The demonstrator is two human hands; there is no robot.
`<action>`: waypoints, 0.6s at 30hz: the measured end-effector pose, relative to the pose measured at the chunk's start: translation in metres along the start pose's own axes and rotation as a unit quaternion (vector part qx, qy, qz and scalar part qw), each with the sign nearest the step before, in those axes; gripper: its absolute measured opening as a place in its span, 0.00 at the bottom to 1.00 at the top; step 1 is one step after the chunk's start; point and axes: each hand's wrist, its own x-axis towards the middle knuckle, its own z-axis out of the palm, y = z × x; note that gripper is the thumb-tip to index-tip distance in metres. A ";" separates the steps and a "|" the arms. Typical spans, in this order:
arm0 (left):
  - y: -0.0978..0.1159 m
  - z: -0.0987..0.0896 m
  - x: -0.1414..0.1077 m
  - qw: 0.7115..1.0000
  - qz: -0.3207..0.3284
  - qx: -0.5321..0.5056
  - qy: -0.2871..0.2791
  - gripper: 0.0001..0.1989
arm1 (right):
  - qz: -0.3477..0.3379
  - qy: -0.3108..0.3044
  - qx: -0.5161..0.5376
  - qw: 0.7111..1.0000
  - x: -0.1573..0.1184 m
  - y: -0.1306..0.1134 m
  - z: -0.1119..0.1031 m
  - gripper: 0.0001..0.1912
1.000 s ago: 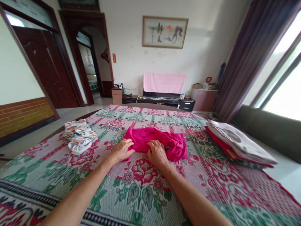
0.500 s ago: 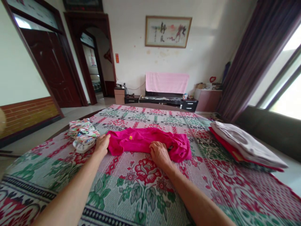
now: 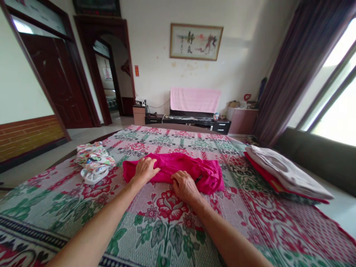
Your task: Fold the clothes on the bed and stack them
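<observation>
A bright pink garment (image 3: 167,167) lies in a long strip across the flowered cloth on the table, flat on the left and bunched on the right. On its left part rests my left hand (image 3: 146,170), fingers apart on top of the fabric. My right hand (image 3: 185,185) is at the near edge, right of the middle, its fingers curled against the pink cloth. A dark spot shows in the folds just right of that hand.
A crumpled patterned garment with white edging (image 3: 94,161) is at the left. Folded clothes (image 3: 286,172), white over red, are stacked at the right. Beyond the flowered table cover (image 3: 167,222) stands a low black cabinet (image 3: 222,126).
My left hand has let go of the garment's left end and moved right onto its top. The left end now lies flatter. My right hand stays at about the same part of the cloth.
</observation>
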 end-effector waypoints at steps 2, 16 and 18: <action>-0.003 0.004 0.014 0.999 -0.035 -0.010 -0.022 0.12 | -0.001 0.003 0.004 1.000 0.000 0.001 0.001 0.09; -0.082 -0.001 0.036 0.987 -0.087 0.005 0.138 0.30 | 0.030 0.044 0.018 0.998 0.003 0.007 0.009 0.15; -0.073 -0.001 0.028 0.988 -0.015 -0.007 0.154 0.31 | 0.035 0.040 0.009 0.999 0.003 0.006 0.009 0.16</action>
